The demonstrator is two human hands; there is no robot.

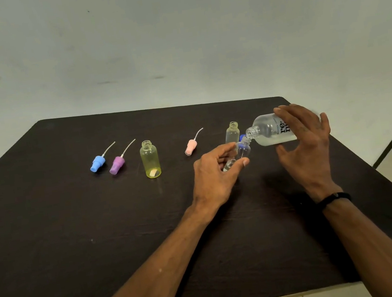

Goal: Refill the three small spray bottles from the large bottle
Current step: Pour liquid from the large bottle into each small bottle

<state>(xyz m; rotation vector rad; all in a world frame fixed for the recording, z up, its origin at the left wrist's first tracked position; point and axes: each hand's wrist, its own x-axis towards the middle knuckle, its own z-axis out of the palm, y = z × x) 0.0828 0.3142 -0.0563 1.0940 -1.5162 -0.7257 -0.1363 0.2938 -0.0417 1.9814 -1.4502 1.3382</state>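
Observation:
My right hand point(306, 141) grips the large clear bottle point(268, 130), tipped on its side with its open mouth pointing left. That mouth meets the neck of a small clear spray bottle point(242, 149), which my left hand point(217, 170) holds tilted just above the table. A little liquid shows in the small bottle's bottom. Behind it a second small clear bottle point(232, 133) stands upright and uncapped. A small yellow bottle point(150, 159) stands open further left.
Three spray heads with dip tubes lie on the dark table point(75, 226): blue point(97, 163), purple point(117, 165), pink point(191, 147). A blue cap point(242, 137) peeks out behind the tilted bottle. The table's right edge is close to my right hand.

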